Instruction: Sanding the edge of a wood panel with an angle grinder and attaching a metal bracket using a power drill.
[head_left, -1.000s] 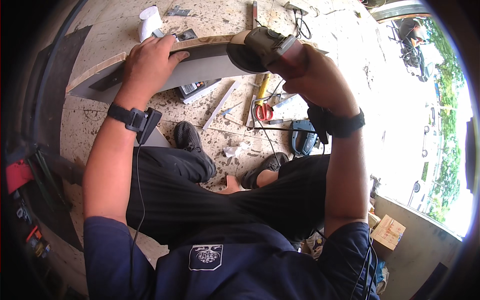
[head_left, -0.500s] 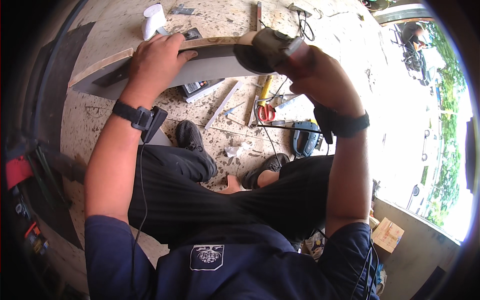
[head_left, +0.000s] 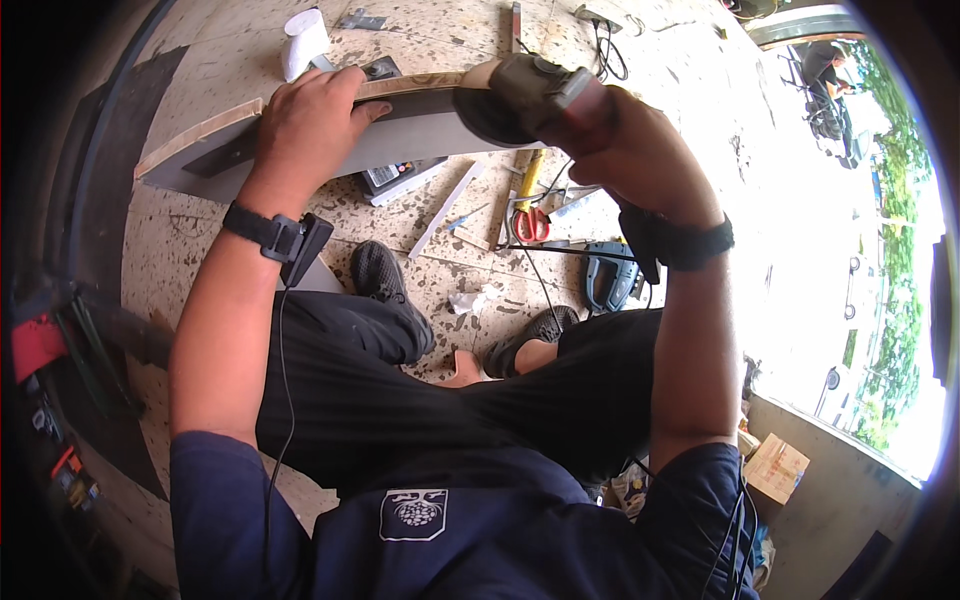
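Note:
A curved-edged board stands across the top of the view, its pale raw edge facing up and a dark strip along its grey face. My left hand is closed over that edge left of the middle, thumb on the near face. In my right hand is an angle grinder, fingers wrapped round its body. The grinder's round disc lies at the right part of the board's edge and hides the board there; whether it touches is hard to see.
On the speckled floor beyond my shoes lie red-handled scissors, a yellow tube, a blue-green power tool, metal strips and cords. A white roll stands behind the board. A cardboard box sits at right; a person is outside.
My right hand and the grinder have shifted slightly left along the board's edge. My left hand keeps its hold on the board.

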